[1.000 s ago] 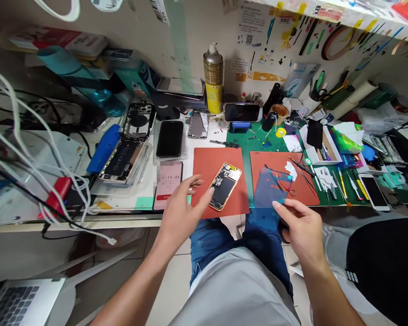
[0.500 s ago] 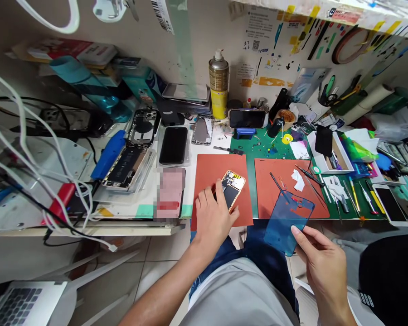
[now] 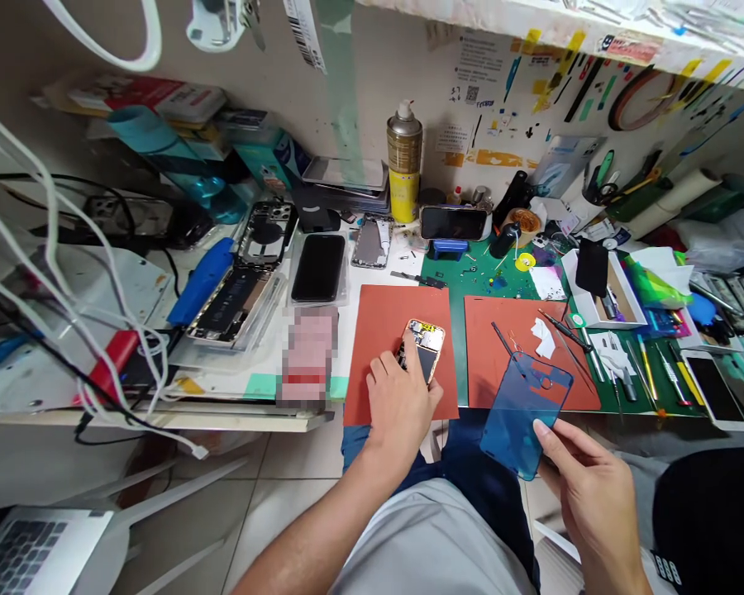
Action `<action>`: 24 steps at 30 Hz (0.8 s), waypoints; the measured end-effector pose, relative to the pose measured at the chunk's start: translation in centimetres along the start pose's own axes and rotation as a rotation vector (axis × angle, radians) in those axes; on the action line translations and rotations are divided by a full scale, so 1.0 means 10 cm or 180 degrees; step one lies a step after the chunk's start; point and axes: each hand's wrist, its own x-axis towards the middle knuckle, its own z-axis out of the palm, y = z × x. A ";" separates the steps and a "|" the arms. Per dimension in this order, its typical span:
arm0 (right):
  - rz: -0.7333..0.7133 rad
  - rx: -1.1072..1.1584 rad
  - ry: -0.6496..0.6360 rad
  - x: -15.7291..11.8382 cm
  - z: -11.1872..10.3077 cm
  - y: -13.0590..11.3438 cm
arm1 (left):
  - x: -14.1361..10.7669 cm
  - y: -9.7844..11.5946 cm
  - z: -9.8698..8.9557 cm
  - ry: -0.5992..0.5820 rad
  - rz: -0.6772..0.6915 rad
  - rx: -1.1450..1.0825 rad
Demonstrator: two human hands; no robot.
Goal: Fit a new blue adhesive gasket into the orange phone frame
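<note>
The left hand (image 3: 402, 405) has come over the opened phone (image 3: 432, 339), partly hiding it, grip unclear; right hand (image 3: 589, 483) pinches blue sheet (image 3: 521, 409).

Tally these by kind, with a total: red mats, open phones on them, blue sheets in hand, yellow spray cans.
Red mats: 2
Open phone on a mat, at the left hand: 1
Blue sheet in the right hand: 1
Yellow spray can: 1
Total: 5
</note>
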 end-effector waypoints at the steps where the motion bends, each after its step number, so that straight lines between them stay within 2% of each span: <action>1: 0.0075 -0.0021 -0.0020 0.00 0.00 -0.01 | -0.01 0.03 -0.01 -0.0024 -0.0058 0.0001; 10: 0.0452 -0.0102 -0.0259 0.05 0.05 -0.11 | -0.03 0.33 -0.02 -0.0240 -0.0416 -0.0120; 13: 0.0623 -0.0030 -0.0403 0.07 0.16 -0.15 | -0.05 0.31 -0.03 -0.0277 -0.0382 -0.0218; 15: 0.0677 0.0022 -0.0517 0.08 0.25 -0.15 | -0.07 0.17 -0.04 -0.0291 -0.0300 -0.0316; 17: 0.0688 0.0042 -0.0646 0.09 0.34 -0.16 | -0.09 -0.07 -0.03 -0.0222 -0.0149 -0.0517; 19: 0.0735 0.0040 -0.0792 0.09 0.45 -0.15 | -0.11 -0.35 -0.01 0.0236 0.0315 -0.1287; 20: 0.0779 0.0037 -0.0874 0.09 0.51 -0.15 | -0.10 -0.48 0.00 0.0316 0.0401 -0.1455; 22: 0.0888 0.0036 -0.1023 0.08 0.64 -0.16 | -0.08 -0.69 0.03 0.0368 0.0489 -0.1714; 24: 0.0955 0.0036 -0.1089 0.08 0.77 -0.15 | -0.03 -0.79 0.05 0.0368 0.0478 -0.1949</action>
